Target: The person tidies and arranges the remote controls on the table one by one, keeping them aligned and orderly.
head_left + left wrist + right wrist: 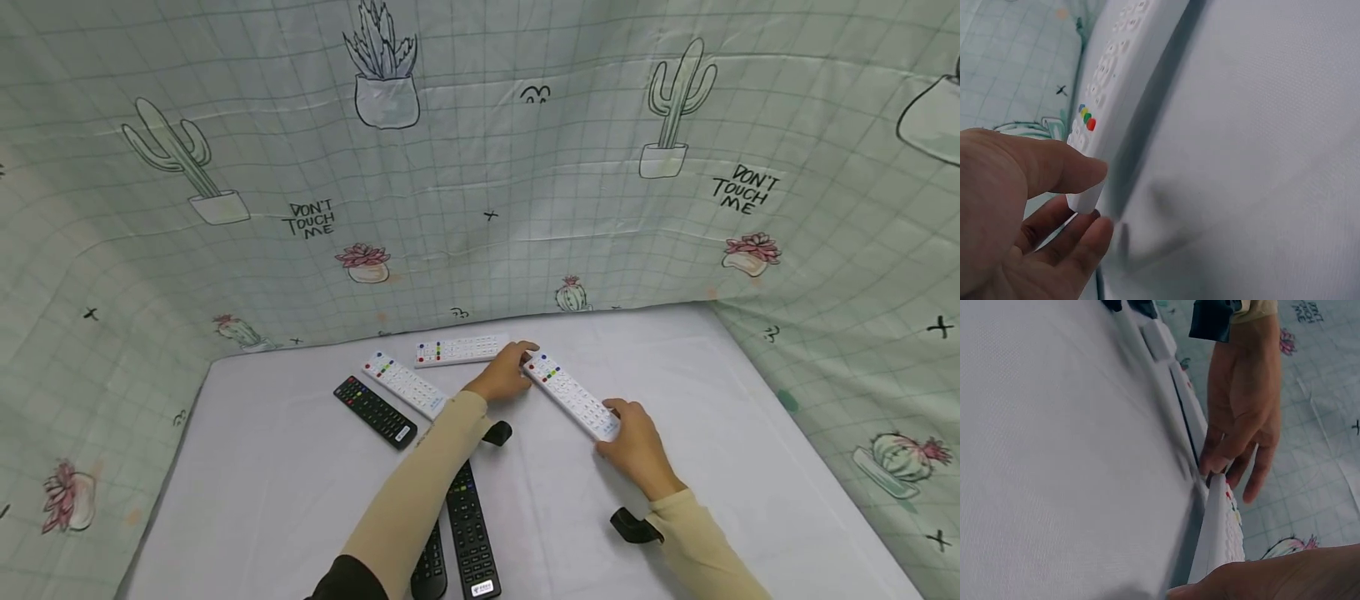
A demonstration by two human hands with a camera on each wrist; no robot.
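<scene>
A white remote control (572, 397) lies slanted at the right of the group, its coloured buttons at the far end. My left hand (504, 373) holds that far end; in the left wrist view the thumb (1075, 169) lies along its edge with fingertips close beneath. At the near end, my right hand (637, 446) grips the same remote between thumb and fingers. The right wrist view shows the remote's side (1210, 534) running from one hand to the other, with a dark shadow along the cloth below it.
Left of the hands lie two more white remotes, one crosswise (459, 351) at the back and one slanted (405, 383). A black remote (375, 412) sits beside them. Two long black remotes (472, 533) are partly under my left forearm. Patterned curtain (480, 167) bounds the white table (247, 483).
</scene>
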